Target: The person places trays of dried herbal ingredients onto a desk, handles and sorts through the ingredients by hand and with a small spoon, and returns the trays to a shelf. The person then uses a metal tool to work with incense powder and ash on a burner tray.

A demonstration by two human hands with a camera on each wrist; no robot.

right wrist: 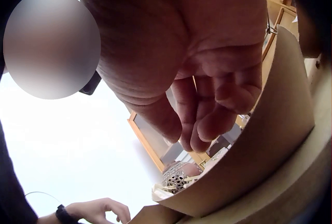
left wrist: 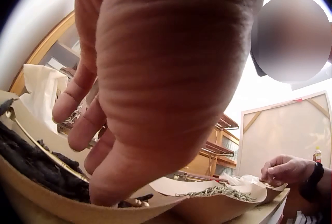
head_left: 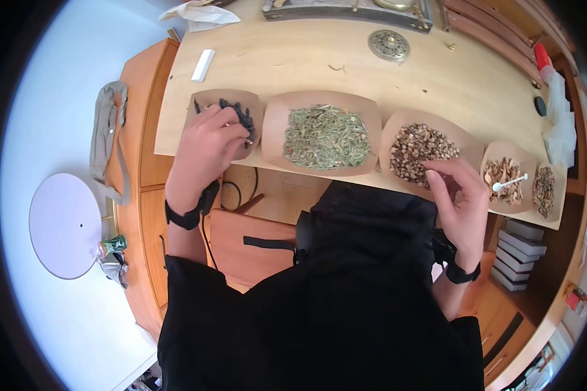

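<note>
My left hand [head_left: 209,146] reaches into a paper tray [head_left: 253,107] of dark, twisted dried pieces [left wrist: 46,167]. A slim brass-coloured spoon [left wrist: 44,151] slants across these pieces and passes behind the thumb, pinched at its handle by thumb and fingers. The fingertips are partly hidden. My right hand [head_left: 460,195] hovers at the near right side of a tray [head_left: 398,120] of brown dried pellets [head_left: 424,146]. Its fingers bend loosely, thumb apart from them in the right wrist view, with nothing held. Between the hands sits a tray [head_left: 274,124] of green dried stalks [head_left: 326,138].
At right are a tray of tan chips [head_left: 512,176] with a small white spoon [head_left: 509,182] and a narrow tray of mixed herbs [head_left: 543,192]. Behind lie a pierced brass lid [head_left: 389,45], a white block [head_left: 203,66] and a dark wooden box [head_left: 346,18].
</note>
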